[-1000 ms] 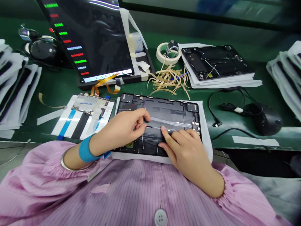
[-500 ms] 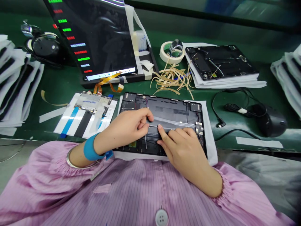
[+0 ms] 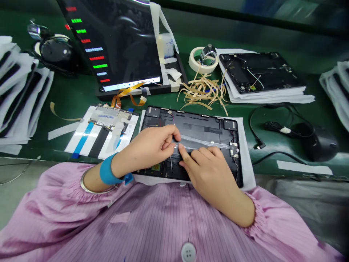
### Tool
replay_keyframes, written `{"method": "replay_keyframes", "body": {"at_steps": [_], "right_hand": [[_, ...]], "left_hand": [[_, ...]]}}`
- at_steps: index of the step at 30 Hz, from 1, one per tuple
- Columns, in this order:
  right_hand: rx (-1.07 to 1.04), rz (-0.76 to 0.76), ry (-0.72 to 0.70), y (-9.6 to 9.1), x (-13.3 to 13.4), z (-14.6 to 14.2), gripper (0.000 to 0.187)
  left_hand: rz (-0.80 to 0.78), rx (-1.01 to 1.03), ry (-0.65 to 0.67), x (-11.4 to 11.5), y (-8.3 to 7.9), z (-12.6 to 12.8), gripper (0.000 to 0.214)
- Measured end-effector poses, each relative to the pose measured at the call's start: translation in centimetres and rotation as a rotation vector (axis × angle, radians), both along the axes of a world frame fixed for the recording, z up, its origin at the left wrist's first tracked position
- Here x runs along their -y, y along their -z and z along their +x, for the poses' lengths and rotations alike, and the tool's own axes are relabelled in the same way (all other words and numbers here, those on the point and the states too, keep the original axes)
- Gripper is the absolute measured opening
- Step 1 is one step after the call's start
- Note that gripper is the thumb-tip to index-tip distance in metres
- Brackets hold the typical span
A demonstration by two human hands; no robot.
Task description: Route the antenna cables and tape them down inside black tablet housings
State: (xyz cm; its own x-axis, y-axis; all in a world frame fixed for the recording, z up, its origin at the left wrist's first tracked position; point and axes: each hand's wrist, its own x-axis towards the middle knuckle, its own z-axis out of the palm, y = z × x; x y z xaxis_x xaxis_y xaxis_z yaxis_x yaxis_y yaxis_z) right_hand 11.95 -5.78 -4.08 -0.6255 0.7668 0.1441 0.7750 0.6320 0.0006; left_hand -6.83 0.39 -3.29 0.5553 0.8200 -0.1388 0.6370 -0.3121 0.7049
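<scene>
A black tablet back housing (image 3: 196,123) lies open-side up in front of me on white foam wrapping (image 3: 247,153). My left hand (image 3: 156,143) is over its left half, thumb and forefinger pinched at the end of a thin clear strip (image 3: 195,148) running across the housing. What lies between those fingertips is mostly hidden. My right hand (image 3: 208,171) rests over the lower right part; its outstretched forefinger presses on the strip beside the left fingertips. A thin white wire (image 3: 171,164) sticks out below my left hand.
To the left, a circuit board (image 3: 106,115) on a white panel connects by orange ribbon cables (image 3: 117,100) to a lit screen (image 3: 128,47). Behind are brown tape strips (image 3: 203,92), a tape roll (image 3: 195,62) and another housing (image 3: 264,71). A mouse (image 3: 317,142) and cable lie right.
My right forefinger has slid left along the strip, closer to the left fingertips. My left hand keeps its pinch in nearly the same place on the housing. The whole view has shifted slightly.
</scene>
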Motion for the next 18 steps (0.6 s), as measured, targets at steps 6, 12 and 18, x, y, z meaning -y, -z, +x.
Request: {"method": "replay_keyframes", "body": {"at_steps": [6, 12, 18], "right_hand": [[0.023, 0.012, -0.012, 0.0, -0.2, -0.5, 0.034], [0.084, 0.01, -0.03, 0.0, 0.0, -0.6, 0.037], [0.094, -0.042, -0.054, -0.3, -0.4, -1.5, 0.041]], "left_hand": [[-0.018, 0.057, -0.001, -0.1, 0.1, -0.1, 0.016], [-0.024, 0.117, -0.068, 0.1, 0.0, -0.2, 0.014], [0.151, 0.152, -0.172, 0.3, -0.5, -0.1, 0.015]]}}
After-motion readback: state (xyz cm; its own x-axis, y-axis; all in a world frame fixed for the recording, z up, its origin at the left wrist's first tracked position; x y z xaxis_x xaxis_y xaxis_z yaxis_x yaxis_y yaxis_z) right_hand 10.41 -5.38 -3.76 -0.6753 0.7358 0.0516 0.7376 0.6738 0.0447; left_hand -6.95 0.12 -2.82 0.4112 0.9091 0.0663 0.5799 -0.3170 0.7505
